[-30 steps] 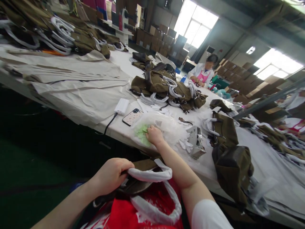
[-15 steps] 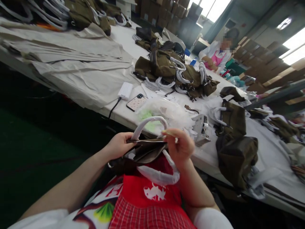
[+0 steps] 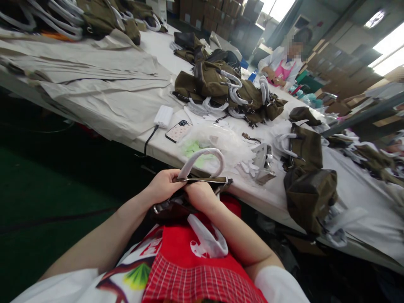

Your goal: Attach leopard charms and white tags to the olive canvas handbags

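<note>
A dark handbag with a zip along its top edge is in front of my red apron, its mouth open. My left hand is closed on the left end of the zipped rim. Reaching down into the bag's mouth is my right hand, its fingers hidden inside. One white-wrapped handle arches up behind the rim. The other wrapped handle hangs toward me over the apron.
The white table runs just beyond the bag. On it lie a phone, a white power bank with a cable, clear plastic, a metal piece, and several olive bags. Across the table works a person in a pink apron.
My right hand has moved left and down from the right end of the rim into the bag. The front handle has dropped lower. My left hand keeps its hold.
</note>
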A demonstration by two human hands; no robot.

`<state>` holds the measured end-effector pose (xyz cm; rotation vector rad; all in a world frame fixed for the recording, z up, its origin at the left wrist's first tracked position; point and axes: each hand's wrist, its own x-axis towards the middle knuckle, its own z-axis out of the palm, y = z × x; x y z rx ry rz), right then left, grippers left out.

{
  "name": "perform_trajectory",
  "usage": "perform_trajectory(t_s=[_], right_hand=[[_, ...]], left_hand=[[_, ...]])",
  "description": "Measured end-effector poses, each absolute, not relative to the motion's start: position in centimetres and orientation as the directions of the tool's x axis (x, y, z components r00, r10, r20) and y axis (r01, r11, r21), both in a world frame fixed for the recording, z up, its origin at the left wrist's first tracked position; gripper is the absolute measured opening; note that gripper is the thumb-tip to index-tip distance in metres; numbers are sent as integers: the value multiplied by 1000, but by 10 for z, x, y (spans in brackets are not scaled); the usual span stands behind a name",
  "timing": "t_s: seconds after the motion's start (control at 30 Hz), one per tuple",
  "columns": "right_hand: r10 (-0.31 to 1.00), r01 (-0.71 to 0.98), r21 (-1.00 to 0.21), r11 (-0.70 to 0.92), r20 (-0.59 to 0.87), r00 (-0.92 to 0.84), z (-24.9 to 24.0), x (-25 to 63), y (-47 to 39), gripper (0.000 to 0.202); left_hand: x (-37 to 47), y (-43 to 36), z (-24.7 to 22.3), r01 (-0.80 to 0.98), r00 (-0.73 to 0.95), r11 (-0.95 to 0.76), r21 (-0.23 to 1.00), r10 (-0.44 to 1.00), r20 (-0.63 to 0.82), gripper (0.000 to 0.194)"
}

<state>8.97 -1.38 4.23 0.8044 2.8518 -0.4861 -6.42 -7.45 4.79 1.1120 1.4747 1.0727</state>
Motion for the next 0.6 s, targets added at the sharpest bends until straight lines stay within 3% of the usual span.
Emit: perform_trajectory(t_s=[0.17, 0.27, 0.33, 0.43, 0.5, 0.6], right_hand=[[739, 772, -336, 540, -248, -626, 35, 108, -10, 22], [736, 737, -554, 388, -295, -609, 16, 111, -5, 18], [730, 682, -711, 168, -376, -571, 0, 110, -2, 15], [723, 649, -756, -88, -497, -481, -13, 108, 1, 19], [750, 659, -752, -12, -443, -491, -11, 106, -2, 20], [782, 709, -633, 310, -255, -569, 5, 101, -13, 17]], left_hand=[[-60, -75, 47, 60, -110, 251, 966, 964, -244, 43], [-50, -75, 48, 84, -78, 241, 967, 969, -235, 43], [-46, -76, 47, 109, -57, 232, 967, 972, -227, 42], [-47, -76, 42, 141, -22, 233, 962, 972, -233, 44], [-50, -76, 38, 164, -12, 241, 956, 970, -243, 47], [-54, -76, 35, 183, -11, 257, 949, 966, -259, 49]])
